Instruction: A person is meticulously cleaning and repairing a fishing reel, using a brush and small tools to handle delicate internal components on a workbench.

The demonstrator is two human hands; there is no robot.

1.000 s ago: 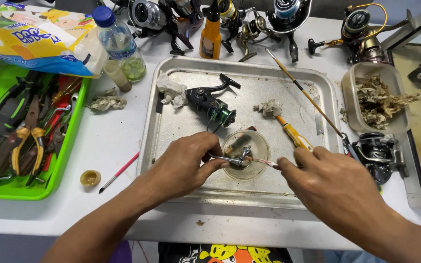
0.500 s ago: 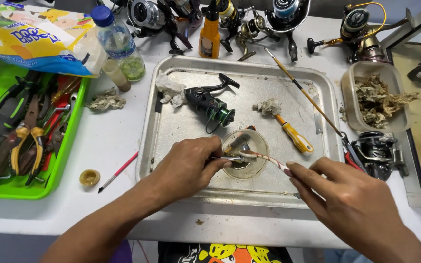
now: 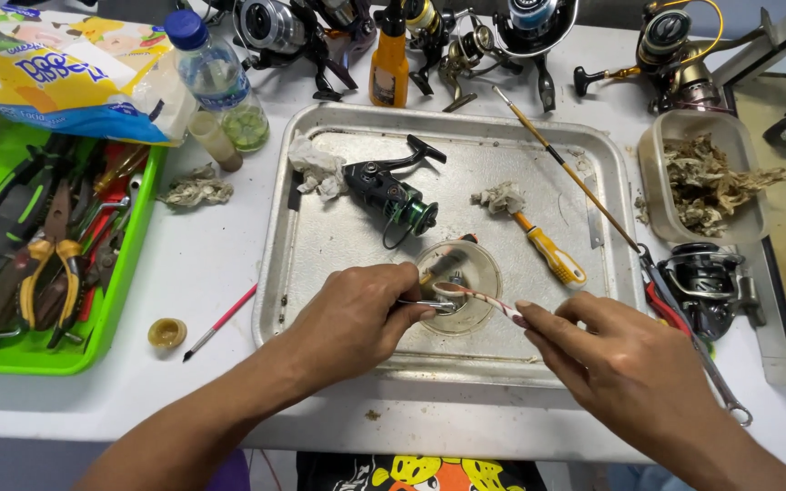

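Note:
My left hand (image 3: 357, 318) pinches a small metal reel part (image 3: 431, 305) over a clear round dish (image 3: 458, 284) that sits in a metal tray (image 3: 320, 238). With my right hand (image 3: 625, 368) I hold a thin striped brush (image 3: 475, 296), and its tip touches the metal part. A black and green fishing reel body (image 3: 391, 193) lies in the tray beyond the dish. A yellow-handled screwdriver (image 3: 549, 253) rests to the right of the dish, with a dirty rag wad (image 3: 500, 196) at its tip.
A green tray of pliers and tools (image 3: 56, 264) stands at the left. A water bottle (image 3: 218, 77), orange oil bottle (image 3: 389, 56) and several reels line the back. A tub of dirty rags (image 3: 704, 182) and a black reel (image 3: 707, 277) lie at the right. A red brush (image 3: 220, 322) and a small cap (image 3: 166, 333) lie left of the tray.
My right hand has slid back toward me and to the right, and the striped brush now reaches the part from farther off. My left hand has stayed put over the dish.

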